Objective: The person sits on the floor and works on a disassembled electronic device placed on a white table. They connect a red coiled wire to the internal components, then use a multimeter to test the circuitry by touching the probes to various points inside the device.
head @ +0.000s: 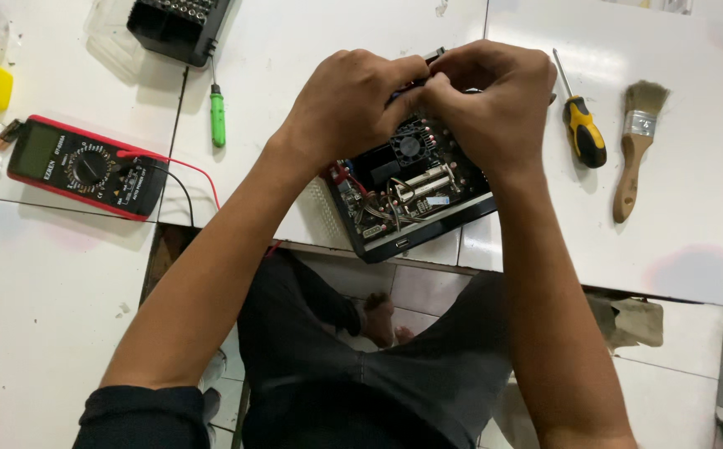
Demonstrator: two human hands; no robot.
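A: Where do we stand with the unit?

B: The opened device (411, 195) lies at the near edge of the counter (295, 50), cover off, with its circuit board, cooling fan and wiring exposed. The opening stage appears complete; work on the internals appears to be in progress.

A: And our hands?

B: Our left hand (353, 104) and right hand (494, 100) meet over the far side of the device, fingers curled tight on a small dark part. We cannot tell what it is.

A: Tools?

B: Left of the device: a red multimeter (87, 168) and a green screwdriver (217, 112). Right of it: a yellow-and-black screwdriver (582, 125) and a paintbrush (636, 145), both lying untouched. Reassembly remains.
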